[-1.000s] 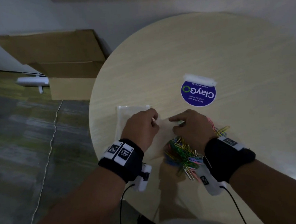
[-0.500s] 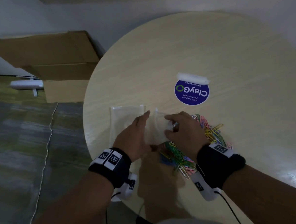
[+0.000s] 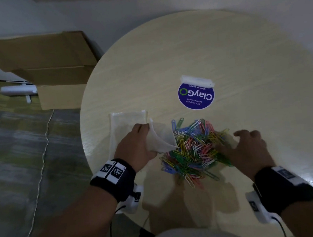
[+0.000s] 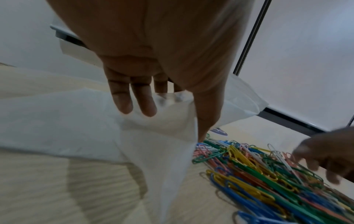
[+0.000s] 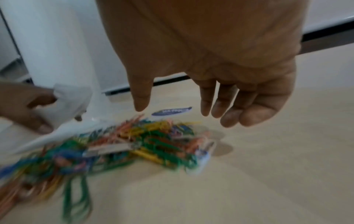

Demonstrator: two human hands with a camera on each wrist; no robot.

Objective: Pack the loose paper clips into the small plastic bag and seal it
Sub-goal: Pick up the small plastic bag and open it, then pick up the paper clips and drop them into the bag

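Our left hand [image 3: 135, 147] now pinches the small plastic bag [image 3: 160, 139] open-mouthed beside the paper clips [image 3: 193, 149] heaped on the bench [image 3: 221, 49], while our right hand [image 3: 246, 145], having released the bag, hovers open-fingered: filling can begin.

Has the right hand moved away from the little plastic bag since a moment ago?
Yes. The right hand has let go of the bag and swung right across the paper clips, judged against the blue sticker.
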